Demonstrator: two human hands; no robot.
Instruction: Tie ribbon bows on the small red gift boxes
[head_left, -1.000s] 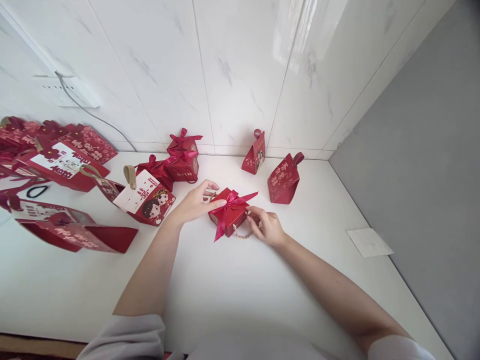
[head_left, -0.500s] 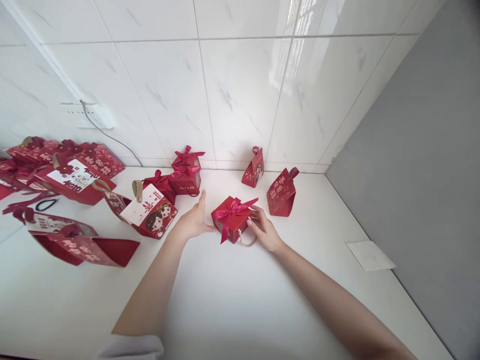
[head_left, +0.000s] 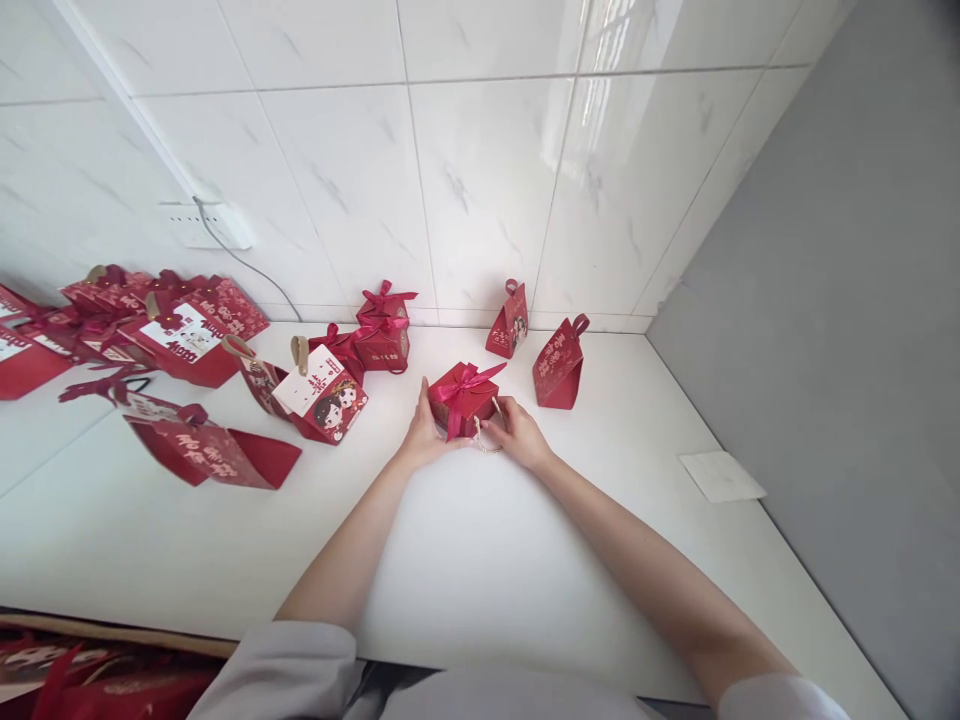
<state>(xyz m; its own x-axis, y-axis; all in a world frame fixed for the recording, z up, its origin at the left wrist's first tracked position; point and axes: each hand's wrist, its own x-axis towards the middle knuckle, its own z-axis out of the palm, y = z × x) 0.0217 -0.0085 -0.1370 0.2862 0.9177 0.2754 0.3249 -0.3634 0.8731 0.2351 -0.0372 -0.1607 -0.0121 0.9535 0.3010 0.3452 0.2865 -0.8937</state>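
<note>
A red gift box with a shiny ribbon bow on its lid sits between my hands on the white counter. My left hand cups its left side, thumb up along the wall and fingers along the front lower edge. At the right side, the bent fingers of my right hand close on the box's corner. A twisted cord handle loops out beside the right thumb. Whether the right fingertips also pinch the cord is hidden.
Two small red bags with loops, one patterned and one at the wall, stand right. Bow-tied boxes, a couple-print box and more red packages are left. A white tile lies by the grey panel.
My left hand has moved from just beside the box to gripping its left side. My right hand remains at the right side. The view has shifted, showing more of the counter's front edge.
</note>
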